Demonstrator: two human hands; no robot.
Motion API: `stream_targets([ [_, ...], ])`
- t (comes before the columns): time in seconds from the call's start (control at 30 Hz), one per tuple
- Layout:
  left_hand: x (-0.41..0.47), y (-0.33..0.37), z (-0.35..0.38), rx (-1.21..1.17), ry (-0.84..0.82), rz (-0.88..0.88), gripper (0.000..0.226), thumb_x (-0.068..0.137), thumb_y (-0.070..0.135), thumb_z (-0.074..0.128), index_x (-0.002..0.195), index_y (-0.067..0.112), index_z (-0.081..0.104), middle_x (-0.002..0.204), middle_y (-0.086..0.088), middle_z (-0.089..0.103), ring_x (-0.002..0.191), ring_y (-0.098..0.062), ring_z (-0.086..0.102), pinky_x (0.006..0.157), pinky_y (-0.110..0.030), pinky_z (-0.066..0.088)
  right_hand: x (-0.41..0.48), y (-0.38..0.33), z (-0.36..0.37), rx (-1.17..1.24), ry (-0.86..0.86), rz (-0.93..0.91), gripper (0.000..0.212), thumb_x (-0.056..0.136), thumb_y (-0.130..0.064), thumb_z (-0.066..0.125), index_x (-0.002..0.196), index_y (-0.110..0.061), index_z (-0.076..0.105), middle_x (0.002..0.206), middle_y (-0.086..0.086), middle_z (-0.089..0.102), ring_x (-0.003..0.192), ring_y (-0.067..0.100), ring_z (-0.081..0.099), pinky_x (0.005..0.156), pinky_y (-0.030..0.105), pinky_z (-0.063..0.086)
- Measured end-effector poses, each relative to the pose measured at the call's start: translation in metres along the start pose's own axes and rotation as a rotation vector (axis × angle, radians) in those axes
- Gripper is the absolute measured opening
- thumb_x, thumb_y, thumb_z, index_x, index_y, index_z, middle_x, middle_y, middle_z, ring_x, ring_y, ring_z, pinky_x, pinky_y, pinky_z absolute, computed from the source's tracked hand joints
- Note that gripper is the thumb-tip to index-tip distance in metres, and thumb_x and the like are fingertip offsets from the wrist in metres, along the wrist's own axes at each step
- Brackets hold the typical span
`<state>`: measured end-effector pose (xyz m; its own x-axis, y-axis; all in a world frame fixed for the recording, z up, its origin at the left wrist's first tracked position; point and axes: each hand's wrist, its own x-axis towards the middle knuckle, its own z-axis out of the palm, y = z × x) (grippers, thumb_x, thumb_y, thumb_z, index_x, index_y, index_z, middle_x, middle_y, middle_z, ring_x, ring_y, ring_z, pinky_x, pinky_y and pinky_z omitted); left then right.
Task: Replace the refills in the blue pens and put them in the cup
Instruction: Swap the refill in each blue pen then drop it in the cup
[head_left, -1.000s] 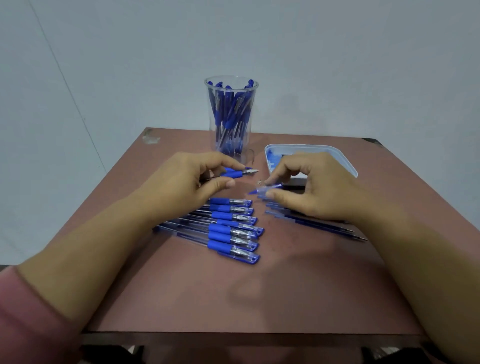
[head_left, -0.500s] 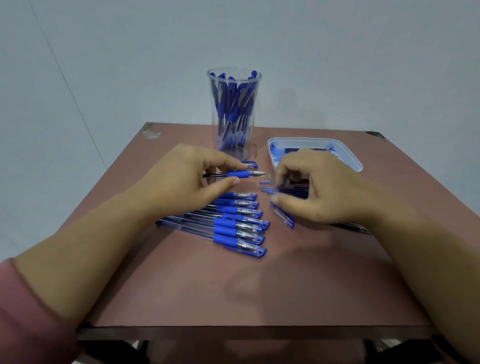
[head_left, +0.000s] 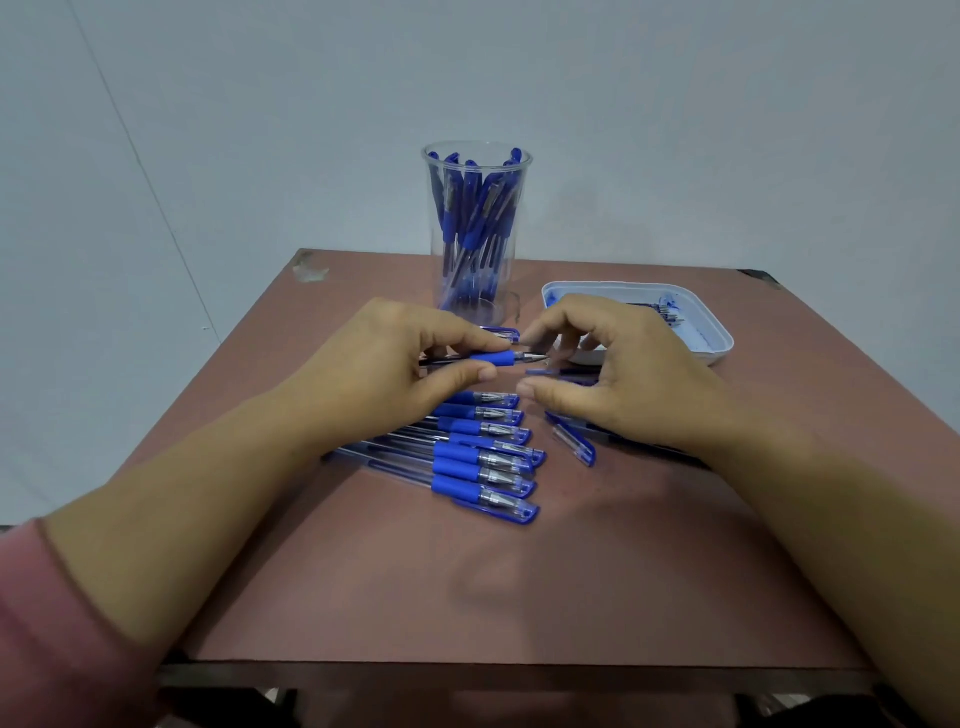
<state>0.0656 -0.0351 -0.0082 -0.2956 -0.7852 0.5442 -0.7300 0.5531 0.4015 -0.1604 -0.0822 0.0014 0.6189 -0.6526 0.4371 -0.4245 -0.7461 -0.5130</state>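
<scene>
My left hand (head_left: 384, 364) pinches an uncapped blue pen (head_left: 498, 357) by its blue grip, with the metal tip pointing right. My right hand (head_left: 623, 374) hovers at that tip, forefinger above and thumb below, both apart from it and holding nothing. The pen's clear blue cap (head_left: 574, 444) lies on the table under my right wrist. Several capped blue pens (head_left: 483, 457) lie in a row below my left hand. Behind stands a clear cup (head_left: 478, 234) with several blue pens inside. Loose refills (head_left: 556, 372) lie partly hidden beneath my right hand.
A white tray (head_left: 717, 332) stained with blue ink sits at the back right, holding more refills. The brown table (head_left: 519, 597) has bare surface toward its near edge. A grey wall rises behind the table.
My right hand let go of the clear cap, which now lies on the table, and moved back up to the pen tip. My left hand kept hold of the pen.
</scene>
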Motion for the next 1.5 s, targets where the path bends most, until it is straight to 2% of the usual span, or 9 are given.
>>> stream_targets([
  [0.23,0.0008,0.0006,-0.0008,0.000,0.004,0.002,0.028,0.084,0.029,0.072,0.110,0.038,0.069,0.069,0.033,0.059,0.066,0.008,0.059,0.060,-0.004,0.039,0.0027,0.0035,0.0016,-0.043,0.018,-0.023,0.013,0.085,-0.030,0.071,0.094,-0.021,0.071,0.084,-0.012,0.066,0.079,0.009,0.060,0.072,0.027,0.049],
  [0.37,0.0012,0.0002,-0.0014,0.009,0.013,0.005,0.026,0.084,0.027,0.073,0.110,0.032,0.072,0.067,0.036,0.057,0.066,0.012,0.057,0.060,-0.002,0.037,0.0017,0.0043,-0.0007,-0.038,0.043,-0.039,0.027,0.079,-0.037,0.076,0.101,-0.024,0.071,0.090,-0.015,0.066,0.084,0.009,0.059,0.075,0.018,0.046],
  [0.5,0.0016,0.0001,-0.0020,0.009,0.006,0.010,0.026,0.084,0.030,0.073,0.110,0.031,0.072,0.067,0.038,0.057,0.067,0.012,0.057,0.061,-0.003,0.038,0.0024,0.0041,0.0014,-0.044,0.023,-0.017,0.017,0.091,-0.036,0.062,0.095,-0.023,0.072,0.084,-0.012,0.066,0.080,0.009,0.060,0.072,0.029,0.048],
  [0.67,0.0016,0.0001,-0.0015,0.007,-0.003,0.017,0.028,0.083,0.039,0.068,0.110,0.034,0.071,0.076,0.036,0.058,0.072,0.010,0.060,0.064,-0.005,0.041,0.0013,0.0036,0.0009,-0.022,0.034,-0.036,0.021,0.081,-0.029,0.076,0.101,-0.025,0.070,0.091,-0.012,0.067,0.081,0.010,0.062,0.076,0.027,0.049],
  [0.87,0.0014,-0.0003,-0.0010,0.008,0.001,0.027,0.029,0.083,0.040,0.067,0.110,0.032,0.072,0.070,0.038,0.055,0.069,0.009,0.060,0.061,-0.006,0.042,0.0025,0.0046,0.0025,-0.040,0.005,0.001,0.014,0.090,-0.035,0.064,0.094,-0.024,0.072,0.081,-0.013,0.065,0.077,0.009,0.060,0.071,0.032,0.049],
  [1.03,0.0012,-0.0014,-0.0019,0.015,-0.017,0.015,0.030,0.083,0.041,0.066,0.112,0.035,0.071,0.077,0.035,0.058,0.073,0.006,0.062,0.064,-0.007,0.043,0.0020,0.0029,0.0017,-0.036,0.017,-0.012,0.024,0.082,-0.037,0.073,0.102,-0.024,0.070,0.090,-0.009,0.068,0.080,0.009,0.063,0.075,0.029,0.051],
  [1.2,0.0011,-0.0029,-0.0006,0.018,-0.037,-0.012,0.028,0.083,0.043,0.067,0.110,0.042,0.069,0.074,0.031,0.062,0.071,0.004,0.062,0.063,-0.011,0.046,0.0032,0.0023,0.0023,-0.073,0.023,-0.051,0.011,0.088,-0.026,0.069,0.096,-0.020,0.073,0.082,-0.013,0.066,0.079,0.007,0.061,0.071,0.024,0.049],
  [1.33,0.0007,-0.0035,-0.0008,0.011,-0.031,-0.029,0.027,0.083,0.039,0.070,0.110,0.038,0.071,0.079,0.024,0.068,0.070,0.000,0.063,0.063,-0.017,0.048,0.0018,0.0016,0.0023,-0.026,0.002,0.000,0.028,0.082,-0.035,0.074,0.107,-0.023,0.071,0.087,-0.010,0.065,0.082,0.009,0.062,0.074,0.022,0.051],
  [1.5,0.0005,-0.0039,0.0011,0.012,-0.042,-0.036,0.028,0.082,0.044,0.068,0.110,0.040,0.071,0.074,0.028,0.064,0.069,-0.001,0.062,0.062,-0.017,0.049,0.0018,0.0001,0.0029,-0.053,-0.028,0.056,0.017,0.092,-0.034,0.062,0.090,-0.022,0.074,0.072,-0.008,0.067,0.069,0.008,0.059,0.061,0.017,0.044],
])
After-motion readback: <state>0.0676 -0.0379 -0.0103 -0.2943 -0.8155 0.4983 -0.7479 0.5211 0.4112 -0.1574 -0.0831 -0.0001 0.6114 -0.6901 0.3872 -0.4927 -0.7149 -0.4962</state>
